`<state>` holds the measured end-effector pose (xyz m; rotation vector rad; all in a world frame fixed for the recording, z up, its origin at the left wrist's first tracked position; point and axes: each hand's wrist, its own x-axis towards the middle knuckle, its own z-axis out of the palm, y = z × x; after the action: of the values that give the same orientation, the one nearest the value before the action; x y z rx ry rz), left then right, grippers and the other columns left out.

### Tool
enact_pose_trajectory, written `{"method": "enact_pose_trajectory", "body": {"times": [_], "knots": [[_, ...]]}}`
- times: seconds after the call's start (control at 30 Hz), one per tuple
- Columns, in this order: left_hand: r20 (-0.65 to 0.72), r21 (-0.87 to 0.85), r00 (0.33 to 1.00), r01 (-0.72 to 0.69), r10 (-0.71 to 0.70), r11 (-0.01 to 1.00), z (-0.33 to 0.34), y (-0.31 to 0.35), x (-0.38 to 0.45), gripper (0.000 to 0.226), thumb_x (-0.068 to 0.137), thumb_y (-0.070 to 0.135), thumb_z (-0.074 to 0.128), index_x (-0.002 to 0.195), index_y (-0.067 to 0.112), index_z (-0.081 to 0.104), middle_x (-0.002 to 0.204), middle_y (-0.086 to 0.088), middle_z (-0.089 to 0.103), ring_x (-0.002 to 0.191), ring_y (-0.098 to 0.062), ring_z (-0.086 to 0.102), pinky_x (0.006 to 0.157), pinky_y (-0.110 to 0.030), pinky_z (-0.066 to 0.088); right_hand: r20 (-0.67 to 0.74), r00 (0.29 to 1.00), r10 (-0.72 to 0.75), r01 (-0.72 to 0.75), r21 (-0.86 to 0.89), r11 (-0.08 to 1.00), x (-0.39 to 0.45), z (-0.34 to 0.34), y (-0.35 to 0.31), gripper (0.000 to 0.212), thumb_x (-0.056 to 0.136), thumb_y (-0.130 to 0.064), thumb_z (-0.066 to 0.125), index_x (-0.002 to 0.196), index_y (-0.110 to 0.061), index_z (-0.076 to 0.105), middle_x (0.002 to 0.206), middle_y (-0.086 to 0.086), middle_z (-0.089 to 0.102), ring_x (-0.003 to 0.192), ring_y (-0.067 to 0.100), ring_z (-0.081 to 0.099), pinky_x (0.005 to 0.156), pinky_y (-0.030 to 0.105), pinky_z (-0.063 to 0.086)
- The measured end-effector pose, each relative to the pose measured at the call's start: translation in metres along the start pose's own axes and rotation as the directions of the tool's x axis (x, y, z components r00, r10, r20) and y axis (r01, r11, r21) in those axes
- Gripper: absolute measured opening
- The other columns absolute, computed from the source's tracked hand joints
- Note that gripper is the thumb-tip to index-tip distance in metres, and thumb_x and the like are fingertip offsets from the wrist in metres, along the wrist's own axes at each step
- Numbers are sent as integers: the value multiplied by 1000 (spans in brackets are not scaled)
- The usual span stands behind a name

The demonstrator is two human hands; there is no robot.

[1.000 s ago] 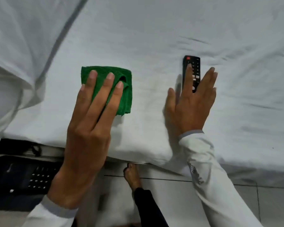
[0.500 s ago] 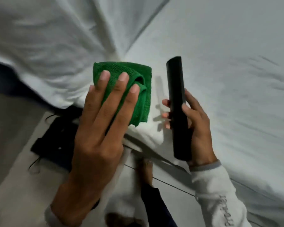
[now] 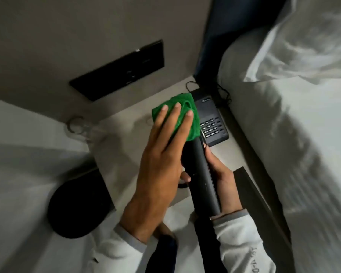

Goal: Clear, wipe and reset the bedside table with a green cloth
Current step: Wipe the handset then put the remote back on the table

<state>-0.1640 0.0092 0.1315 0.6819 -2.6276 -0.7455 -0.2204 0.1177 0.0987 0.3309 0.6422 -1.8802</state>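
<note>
Fuzzy green cloth [image 3: 182, 117] sits bunched under the flat, outstretched left hand [image 3: 161, 164] above the bedside table [image 3: 126, 138]; the right hand [image 3: 222, 180] wraps a smooth, slim black remote [image 3: 201, 174], beside the phone [image 3: 211, 119].

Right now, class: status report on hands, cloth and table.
Left hand holds green cloth. Right hand grips remote. Telephone on bedside table.

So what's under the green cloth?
The left hand presses the green cloth over the far end of the black remote held by the right hand. That end is covered; behind it sits a black phone.
</note>
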Motion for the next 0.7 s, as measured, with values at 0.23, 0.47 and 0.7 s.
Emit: {"method": "enact_pose_trajectory", "body": {"times": [0.23, 0.47, 0.7], "knots": [[15, -90, 988, 157, -156, 984, -8, -24, -54, 73, 75, -22, 58, 140, 11, 62, 154, -7, 52, 148, -27, 43, 120, -41, 41, -171, 982, 81, -83, -4, 997, 23, 27, 54, 41, 99, -33, 47, 124, -9, 68, 123, 10, 69, 115, 22, 66, 109, 31, 46], [142, -356, 980, 182, -139, 916, -44, -56, -125, 61, 90, -10, 40, 141, 13, 61, 155, 1, 51, 149, -14, 41, 123, -24, 30, -235, 967, 103, -130, -101, 986, 75, 35, 67, 46, 92, -35, 58, 131, -10, 61, 132, 3, 61, 129, 21, 53, 116, 41, 39], [-18, -421, 930, 327, -368, 846, -95, -91, -133, 63, 84, -18, 43, 134, 13, 65, 150, 3, 57, 142, -9, 51, 118, -19, 35, -330, 943, 31, -202, -499, 843, 103, 24, 74, 21, 86, -15, 73, 105, -15, 64, 81, -4, 68, 64, 13, 69, 45, 16, 49]]}}
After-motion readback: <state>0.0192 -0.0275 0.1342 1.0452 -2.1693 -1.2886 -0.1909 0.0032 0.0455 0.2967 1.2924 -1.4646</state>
